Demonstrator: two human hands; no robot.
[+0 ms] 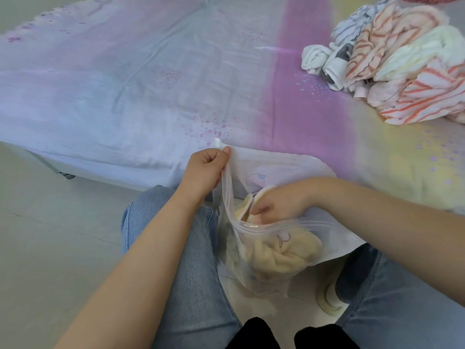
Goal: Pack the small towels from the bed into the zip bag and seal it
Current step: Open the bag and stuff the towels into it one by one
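Several spare towels (397, 64) heaped nearby.

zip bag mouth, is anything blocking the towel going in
Nothing visible does. The left hand pinches the zip bag rim up and open, and the right hand pushes a towel through the mouth, above the yellow towel already inside.

glossy plastic zip bag (281, 238), fluffy cloth towels (402, 61)

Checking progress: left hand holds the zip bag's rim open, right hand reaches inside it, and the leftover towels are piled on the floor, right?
Not quite. The head view shows the leftover towels piled on the bed, not the floor. The rest stands: left hand holds the zip bag rim, right hand reaches inside.
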